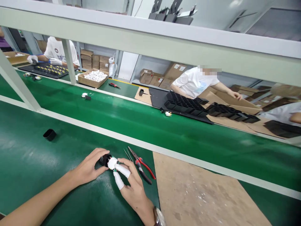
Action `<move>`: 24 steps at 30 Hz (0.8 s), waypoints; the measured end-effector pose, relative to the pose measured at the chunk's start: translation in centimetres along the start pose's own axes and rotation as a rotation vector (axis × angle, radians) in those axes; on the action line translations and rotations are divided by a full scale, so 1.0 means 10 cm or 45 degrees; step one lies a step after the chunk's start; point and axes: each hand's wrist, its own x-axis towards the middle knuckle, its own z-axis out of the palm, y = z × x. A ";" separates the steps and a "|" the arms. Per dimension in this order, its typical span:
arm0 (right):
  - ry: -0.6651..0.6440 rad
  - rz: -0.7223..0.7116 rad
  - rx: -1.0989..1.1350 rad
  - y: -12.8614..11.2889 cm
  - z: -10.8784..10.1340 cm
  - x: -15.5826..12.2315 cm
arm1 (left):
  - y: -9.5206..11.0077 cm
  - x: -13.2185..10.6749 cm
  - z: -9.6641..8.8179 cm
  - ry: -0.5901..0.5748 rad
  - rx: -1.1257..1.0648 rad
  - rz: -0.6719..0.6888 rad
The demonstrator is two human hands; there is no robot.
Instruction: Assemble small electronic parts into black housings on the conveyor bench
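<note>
1. The landmark is the pair of red-handled pliers [139, 160] lying on the green bench. Just left of it, the left hand [88, 167] grips a black housing [103, 160] between thumb and fingers.
2. Between that housing and the pliers, the right hand [136, 186], with white covers [123, 170] on two fingers, pinches a white part [112, 163] with green bits at its edge.
3. The two pieces meet end to end. The step in hand looks like fitting or handling them at this joint; whether they are going together or coming apart, I cannot tell.
4. The next move seems to call for a steady left grip, careful alignment by the right fingertips and no pinched small bits.
5. A black cup [49, 135] stands well left of the pliers, and a brown board [199, 194] lies just to their right; neither hand touches either.
</note>
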 end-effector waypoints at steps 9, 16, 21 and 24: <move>-0.063 -0.082 -0.041 0.06 0.03 -0.06 | -0.02 -0.03 0.00 -0.029 -0.028 -0.047; -0.068 -0.064 -0.077 0.06 0.02 -0.05 | 0.00 -0.03 0.02 -0.032 -0.047 -0.047; -0.091 -0.010 -0.114 0.04 0.00 -0.06 | 0.01 -0.02 0.02 -0.037 -0.046 -0.059; -0.093 0.026 -0.110 0.02 -0.01 -0.05 | 0.00 -0.03 0.02 -0.031 -0.050 -0.055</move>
